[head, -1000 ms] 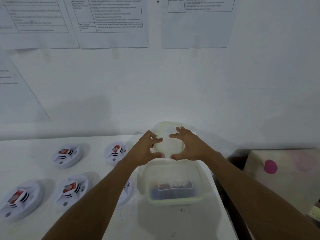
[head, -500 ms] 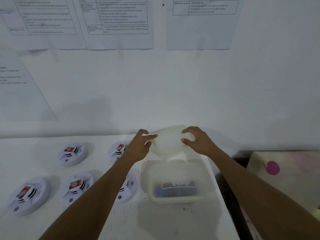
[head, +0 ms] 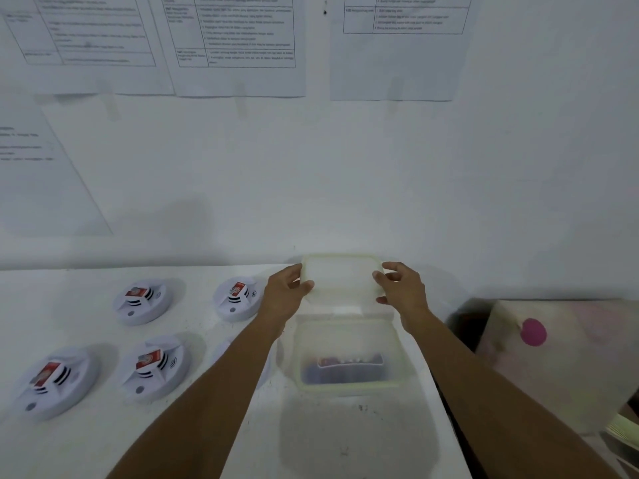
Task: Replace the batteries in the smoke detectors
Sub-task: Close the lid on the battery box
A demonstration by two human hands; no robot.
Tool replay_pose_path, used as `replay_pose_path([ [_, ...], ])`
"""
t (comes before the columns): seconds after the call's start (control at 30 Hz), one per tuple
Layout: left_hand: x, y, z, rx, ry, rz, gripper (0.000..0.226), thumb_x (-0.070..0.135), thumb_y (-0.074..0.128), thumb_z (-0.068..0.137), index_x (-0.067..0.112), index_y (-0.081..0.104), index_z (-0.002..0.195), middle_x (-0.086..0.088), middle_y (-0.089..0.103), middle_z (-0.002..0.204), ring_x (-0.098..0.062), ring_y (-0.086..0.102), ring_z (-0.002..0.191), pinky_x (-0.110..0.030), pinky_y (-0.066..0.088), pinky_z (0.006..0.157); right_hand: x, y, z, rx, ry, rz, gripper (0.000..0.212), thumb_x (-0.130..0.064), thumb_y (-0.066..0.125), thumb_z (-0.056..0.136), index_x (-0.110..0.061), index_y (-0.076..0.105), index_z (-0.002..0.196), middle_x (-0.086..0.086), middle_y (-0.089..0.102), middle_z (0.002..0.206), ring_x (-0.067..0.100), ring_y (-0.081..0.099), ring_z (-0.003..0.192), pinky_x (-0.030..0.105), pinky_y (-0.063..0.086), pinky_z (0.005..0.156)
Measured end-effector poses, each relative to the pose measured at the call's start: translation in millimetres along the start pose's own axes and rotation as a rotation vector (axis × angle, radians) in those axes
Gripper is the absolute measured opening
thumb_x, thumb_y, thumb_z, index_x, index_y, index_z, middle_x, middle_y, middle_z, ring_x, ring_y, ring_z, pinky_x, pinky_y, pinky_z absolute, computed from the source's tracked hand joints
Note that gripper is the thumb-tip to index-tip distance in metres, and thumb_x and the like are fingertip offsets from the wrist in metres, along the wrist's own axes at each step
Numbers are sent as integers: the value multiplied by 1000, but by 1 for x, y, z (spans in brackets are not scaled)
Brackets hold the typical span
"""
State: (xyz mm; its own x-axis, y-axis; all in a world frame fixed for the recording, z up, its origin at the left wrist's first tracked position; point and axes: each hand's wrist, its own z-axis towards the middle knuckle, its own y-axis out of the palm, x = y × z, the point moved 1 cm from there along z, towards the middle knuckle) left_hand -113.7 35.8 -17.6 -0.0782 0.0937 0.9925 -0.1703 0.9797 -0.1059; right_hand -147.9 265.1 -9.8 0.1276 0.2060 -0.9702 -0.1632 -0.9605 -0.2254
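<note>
Fingers (head: 294, 272) of the left hand (head: 287, 299) and fingers (head: 384, 276) of the right hand (head: 403, 292) are curled round the two short ends of a translucent lid (head: 342, 276), thumbs on its near face, so both hands grip it between them. Behind them a white wall (head: 380, 184) carries printed sheets (head: 238, 46) whose text is too blurred to read. A white table (head: 103, 444) runs up to that wall, and just past its right edge stands a pale box (head: 570, 368) with a pink dot (head: 533, 332). On the table, below the lid and nearer the person, sits an uncovered translucent container (head: 345, 333), between the two forearms. The lid is held level with the container's far edge, close to the wall; whether it touches the table cannot be told. Left of the left hand lie white round smoke detectors, each with a red-labelled block on top: one (head: 237, 299) just beside the left wrist, one (head: 141, 300) farther left, and in the nearer row one (head: 57, 382) by the table's left side and one (head: 154, 368) beside the forearm. Another detector (head: 221, 354) is mostly hidden behind that forearm. Dark batteries (head: 345, 371) lie at the container's bottom, well apart from the fingers and untouched by either hand.
</note>
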Motion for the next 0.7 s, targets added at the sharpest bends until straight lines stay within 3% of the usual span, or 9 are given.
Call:
replay_pose_path([
  [0.1, 4, 1, -3, -37, -10, 35, 36, 14, 65, 92, 23, 60, 127, 5, 65, 126, -16, 62, 113, -42, 46, 105, 3, -3, -3, -28, 22, 58, 36, -24, 65, 93, -13, 61, 126, 9, 62, 109, 18, 63, 90, 37, 60, 79],
  [0.17, 5, 2, -10, -46, -45, 37, 52, 25, 62, 95, 20, 45, 144, 8, 51, 139, -14, 52, 125, -39, 40, 109, 7, -10, -11, -26, 25, 74, 33, -27, 64, 93, -17, 61, 125, 6, 63, 111, 20, 63, 97, 39, 59, 84],
  [0.27, 8, 0, -33, 38, -27, 65, 55, 33, 60, 95, 19, 41, 146, 9, 47, 139, -9, 46, 123, -30, 38, 99, 18, -22, -36, -22, 16, 85, 24, -30, 63, 93, -24, 64, 115, 1, 64, 112, 18, 63, 101, 39, 58, 86],
  [0.4, 2, 0, -79, 123, 13, 11, 37, 25, 61, 94, 25, 54, 130, 11, 57, 128, -8, 54, 116, -23, 40, 87, 41, -35, -83, -78, 46, 173, 14, -31, 65, 91, -27, 67, 105, 2, 68, 111, 21, 66, 99, 36, 55, 82],
  [0.57, -23, 12, -128, 139, -27, -42, 49, 10, 61, 92, 25, 49, 137, 12, 54, 130, -10, 51, 119, -21, 41, 89, 56, -29, -128, -115, -6, 237, 24, -17, 68, 88, -25, 66, 111, -1, 72, 105, 16, 68, 96, 25, 51, 75],
  [0.7, -32, 14, -131, 107, -30, -81, 56, 16, 61, 94, 23, 42, 147, 14, 46, 146, -7, 42, 134, -25, 35, 107, 53, -24, -133, -72, -32, 236, 31, -18, 66, 90, -28, 63, 119, -5, 72, 107, 11, 68, 97, 20, 50, 77],
])
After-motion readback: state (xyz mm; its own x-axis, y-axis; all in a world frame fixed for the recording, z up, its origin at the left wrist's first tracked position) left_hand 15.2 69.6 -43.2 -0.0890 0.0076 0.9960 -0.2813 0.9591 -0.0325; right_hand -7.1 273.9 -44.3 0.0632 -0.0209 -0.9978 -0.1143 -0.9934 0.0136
